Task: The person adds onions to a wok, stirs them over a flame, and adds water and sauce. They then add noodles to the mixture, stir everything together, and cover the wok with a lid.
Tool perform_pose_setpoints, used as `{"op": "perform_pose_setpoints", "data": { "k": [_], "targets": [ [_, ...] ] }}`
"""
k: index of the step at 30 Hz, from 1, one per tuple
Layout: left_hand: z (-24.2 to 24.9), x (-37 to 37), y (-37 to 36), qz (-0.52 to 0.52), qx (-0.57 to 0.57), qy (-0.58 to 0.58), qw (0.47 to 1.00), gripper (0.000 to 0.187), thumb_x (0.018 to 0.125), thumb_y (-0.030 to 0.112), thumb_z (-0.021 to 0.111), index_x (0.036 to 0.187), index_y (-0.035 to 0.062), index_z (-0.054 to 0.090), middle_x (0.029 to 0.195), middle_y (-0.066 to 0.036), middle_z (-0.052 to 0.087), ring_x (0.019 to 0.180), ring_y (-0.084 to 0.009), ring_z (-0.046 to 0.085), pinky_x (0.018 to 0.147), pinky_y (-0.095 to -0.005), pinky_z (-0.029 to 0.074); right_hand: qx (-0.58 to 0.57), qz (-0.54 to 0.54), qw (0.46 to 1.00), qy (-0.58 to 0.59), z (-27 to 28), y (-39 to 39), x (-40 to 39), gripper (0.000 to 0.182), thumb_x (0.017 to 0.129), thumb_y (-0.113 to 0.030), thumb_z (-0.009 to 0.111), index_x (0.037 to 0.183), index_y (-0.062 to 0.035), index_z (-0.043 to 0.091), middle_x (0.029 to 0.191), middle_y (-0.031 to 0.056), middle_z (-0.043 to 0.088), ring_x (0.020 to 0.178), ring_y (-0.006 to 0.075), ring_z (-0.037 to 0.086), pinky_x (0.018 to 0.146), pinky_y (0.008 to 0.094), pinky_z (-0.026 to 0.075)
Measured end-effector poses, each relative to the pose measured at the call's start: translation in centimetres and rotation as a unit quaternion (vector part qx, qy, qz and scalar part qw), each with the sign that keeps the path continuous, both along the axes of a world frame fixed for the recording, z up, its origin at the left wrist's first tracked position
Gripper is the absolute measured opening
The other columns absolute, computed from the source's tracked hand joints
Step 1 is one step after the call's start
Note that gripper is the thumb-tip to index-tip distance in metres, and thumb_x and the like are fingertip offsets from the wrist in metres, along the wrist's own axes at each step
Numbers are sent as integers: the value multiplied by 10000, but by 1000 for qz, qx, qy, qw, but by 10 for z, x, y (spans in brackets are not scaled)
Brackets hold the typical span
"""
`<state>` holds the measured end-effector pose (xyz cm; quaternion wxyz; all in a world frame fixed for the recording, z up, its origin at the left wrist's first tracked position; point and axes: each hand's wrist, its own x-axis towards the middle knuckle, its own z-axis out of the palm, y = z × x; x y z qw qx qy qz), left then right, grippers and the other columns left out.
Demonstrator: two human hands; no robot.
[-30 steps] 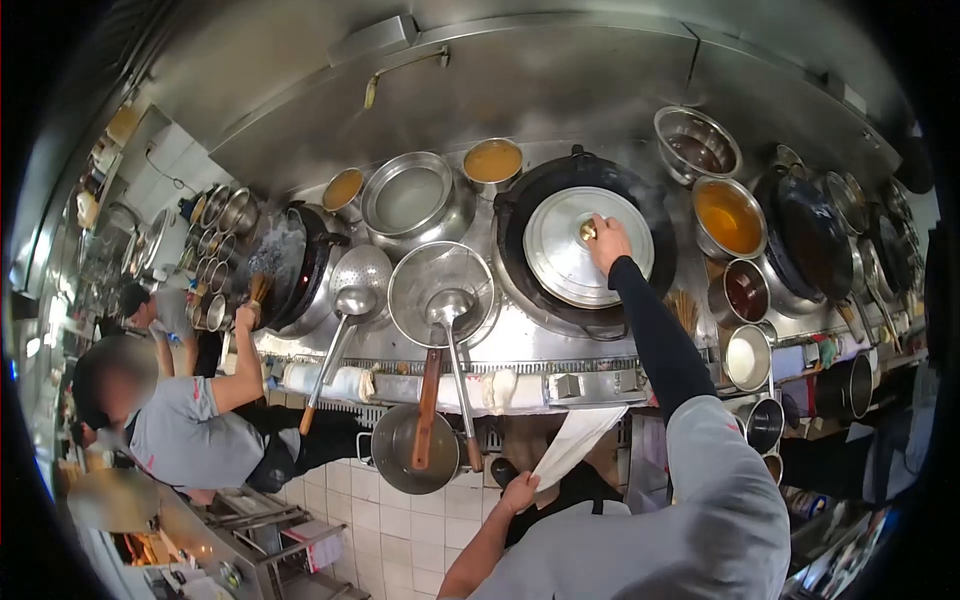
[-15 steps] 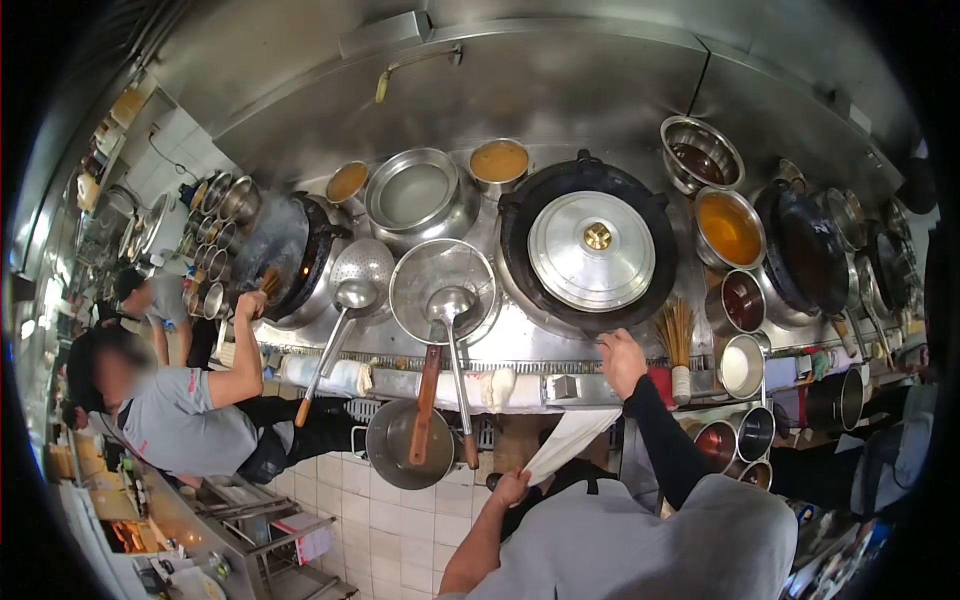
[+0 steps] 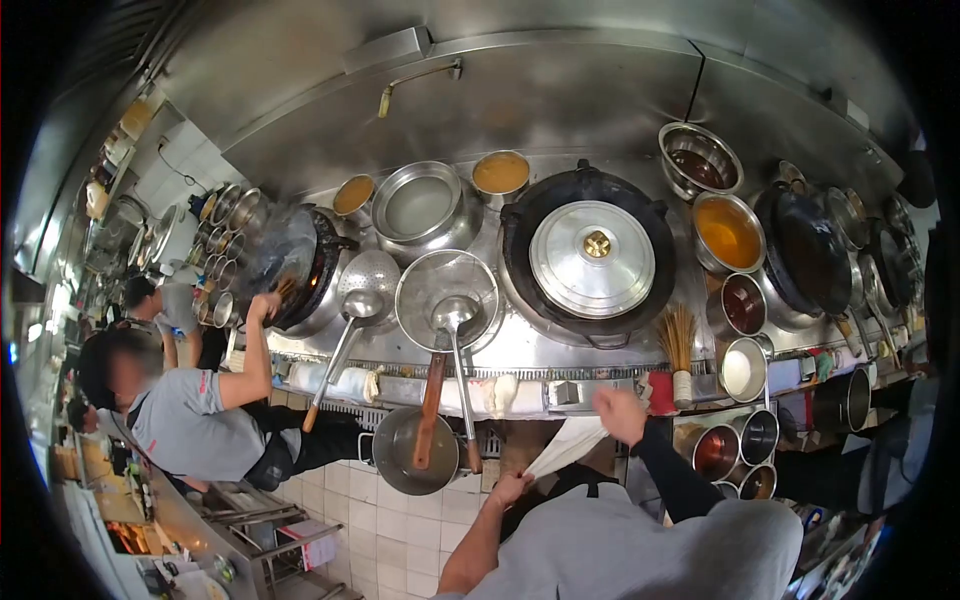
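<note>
My left hand (image 3: 511, 488) is closed on the lower end of a white cloth (image 3: 568, 443), low in front of my body. The cloth stretches up and right toward the stove's front edge. Close by its upper end is my right hand (image 3: 620, 415), slightly blurred, with the fingers curled in; what they hold, if anything, is hidden. Beyond that hand, a black wok (image 3: 520, 225) sits on the burner with a round silver lid (image 3: 570, 268) with a brass-coloured knob. A bamboo brush (image 3: 678, 345) stands right of the wok.
Left of the wok, a wire strainer (image 3: 415, 290) carries a ladle (image 3: 455, 312); a perforated skimmer (image 3: 368, 272) lies beside it. A pot (image 3: 385, 465) hangs below the counter edge. At right are a bowl of orange liquid (image 3: 727, 232) and several pots. A co-worker (image 3: 205, 410) works at the left wok.
My right hand has drawn back from the wok's front rim toward my body, down to the counter edge. My left hand stays on the cloth. The view has shifted slightly.
</note>
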<state>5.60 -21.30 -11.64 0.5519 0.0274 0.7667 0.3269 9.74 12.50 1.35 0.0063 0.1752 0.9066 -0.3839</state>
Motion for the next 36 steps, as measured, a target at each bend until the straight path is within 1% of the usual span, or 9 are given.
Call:
{"op": "perform_pose_setpoints", "data": {
  "k": [4,7,14,18,24,29,32,34,36],
  "targets": [
    [-1,2,11,48,26,53,997,356,1006,265,599,1206,-24,650,1107,-187,716,1012,-276,666,921,-393,501,-118,32,990,-66,-89,-44,71,238,952,-266,636,1021,-50,710,875,178,721,747,383,703,713,458,562],
    [-40,2,22,35,37,92,994,412,1024,308,551,1221,-44,635,1174,-231,701,1095,-334,662,965,-421,488,-441,-124,830,-318,-129,-64,76,267,987,-315,664,1101,-76,701,981,104,724,836,261,720,780,418,573],
    [2,5,78,-116,100,104,983,481,1055,360,451,1204,-53,647,1252,-298,649,1203,-437,605,1055,-452,444,-695,-275,661,-69,-202,-94,62,148,1054,-251,555,1099,-123,613,917,49,655,747,201,643,672,374,530],
    [-16,20,81,-227,141,125,955,461,1063,363,457,1213,-31,644,1210,-273,662,1133,-416,625,994,-452,477,-548,-269,774,-166,-210,-101,64,249,1052,-366,526,1040,-143,636,833,44,625,563,172,571,453,267,380],
    [30,20,99,-247,134,-3,960,372,1013,372,592,1141,27,645,1053,-160,690,923,-284,664,799,-383,545,-656,-276,699,-69,-150,-107,70,296,992,-249,658,1147,2,656,924,40,680,764,193,656,689,343,526],
    [13,8,100,-87,153,-168,970,315,973,357,616,1024,52,677,933,-56,676,776,-175,667,609,-331,551,-440,-318,837,-68,-228,-90,88,228,967,-163,621,1029,36,711,953,133,729,816,248,686,756,437,533],
    [6,-5,99,-4,104,38,994,375,936,282,599,730,-17,694,687,-132,683,575,-223,661,541,-362,534,-318,-129,929,-138,-372,-62,120,305,1005,-194,504,1124,27,677,990,158,708,911,307,684,777,438,525],
    [-16,-7,100,15,107,166,980,472,906,296,563,637,-82,654,592,-192,640,529,-307,677,530,-432,546,-317,-113,924,-183,-288,-67,98,353,998,-247,516,1140,36,671,989,190,704,925,326,682,792,448,526],
    [-12,-6,112,111,97,38,988,617,1018,434,507,757,-100,675,675,-199,671,565,-316,665,575,-461,548,-249,-36,946,-203,-246,-77,87,407,992,-301,527,1156,45,665,988,222,700,940,345,679,806,457,527]
  ]
}}
